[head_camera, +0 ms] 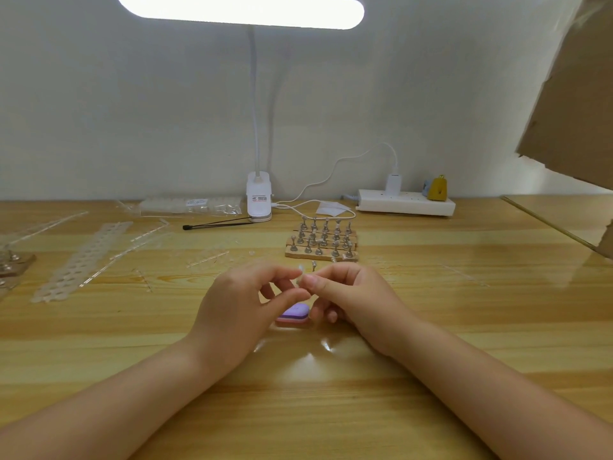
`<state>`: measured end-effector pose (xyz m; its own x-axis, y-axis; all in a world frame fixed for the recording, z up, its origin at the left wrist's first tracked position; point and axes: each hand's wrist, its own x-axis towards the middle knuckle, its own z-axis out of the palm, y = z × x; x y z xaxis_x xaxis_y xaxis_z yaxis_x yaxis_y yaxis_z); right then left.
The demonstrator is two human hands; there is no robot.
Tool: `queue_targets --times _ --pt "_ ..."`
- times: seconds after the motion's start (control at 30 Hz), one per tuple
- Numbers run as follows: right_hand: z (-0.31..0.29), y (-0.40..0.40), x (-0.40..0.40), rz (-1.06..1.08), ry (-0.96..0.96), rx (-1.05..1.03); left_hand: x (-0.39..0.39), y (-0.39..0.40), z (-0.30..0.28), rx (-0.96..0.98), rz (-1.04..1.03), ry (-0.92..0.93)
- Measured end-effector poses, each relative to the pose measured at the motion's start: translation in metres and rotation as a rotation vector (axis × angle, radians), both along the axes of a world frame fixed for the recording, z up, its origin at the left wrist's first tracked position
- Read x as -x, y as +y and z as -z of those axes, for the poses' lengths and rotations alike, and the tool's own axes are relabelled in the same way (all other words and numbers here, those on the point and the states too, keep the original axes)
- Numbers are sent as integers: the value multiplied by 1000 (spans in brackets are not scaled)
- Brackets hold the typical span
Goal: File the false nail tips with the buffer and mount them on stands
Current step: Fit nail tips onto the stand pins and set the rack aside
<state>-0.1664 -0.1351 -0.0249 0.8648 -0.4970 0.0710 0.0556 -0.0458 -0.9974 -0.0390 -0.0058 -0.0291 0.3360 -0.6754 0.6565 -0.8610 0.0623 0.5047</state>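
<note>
At frame centre, the left hand point(238, 303) and right hand point(348, 293) are pinching a clear nail tip point(301, 273) together, above the purple buffer point(293, 314) lying on the wooden table point(464, 327).

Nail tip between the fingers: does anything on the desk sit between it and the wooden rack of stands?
Nothing visible blocks it. The nail tip, pinched between the left hand and right hand, is just short of the rack of stands; only one loose stand lies between them.
</note>
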Motion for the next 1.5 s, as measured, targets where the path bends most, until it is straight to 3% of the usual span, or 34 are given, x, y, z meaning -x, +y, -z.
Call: queue_targets --times 0.13,0.27,0.37,0.53,0.67,1.03,1.23,1.33,1.5 --pt "1 -2 -1 103 -17 -31 0 -2 1 -99 10 -23" --pt "-1 -8 1 175 36 123 -5 0 5 -209 66 -217" --pt "0 -13 2 188 65 178 -5 -1 6 -255 86 -227" --pt "1 -13 1 167 49 178 -5 -4 3 -14 -27 -95" --pt "1 -7 -1 78 -1 178 7 -5 -1 150 50 -31" --pt "11 -9 -9 53 -84 -48 12 -20 -7 162 61 -25" --pt "4 -14 -9 54 -159 -119 3 -32 -18 67 20 -53" --pt "1 -16 -9 69 -183 -170 8 -35 -18 144 6 40" --pt "3 -15 -10 51 -181 -187 19 -33 -2 199 93 -22"
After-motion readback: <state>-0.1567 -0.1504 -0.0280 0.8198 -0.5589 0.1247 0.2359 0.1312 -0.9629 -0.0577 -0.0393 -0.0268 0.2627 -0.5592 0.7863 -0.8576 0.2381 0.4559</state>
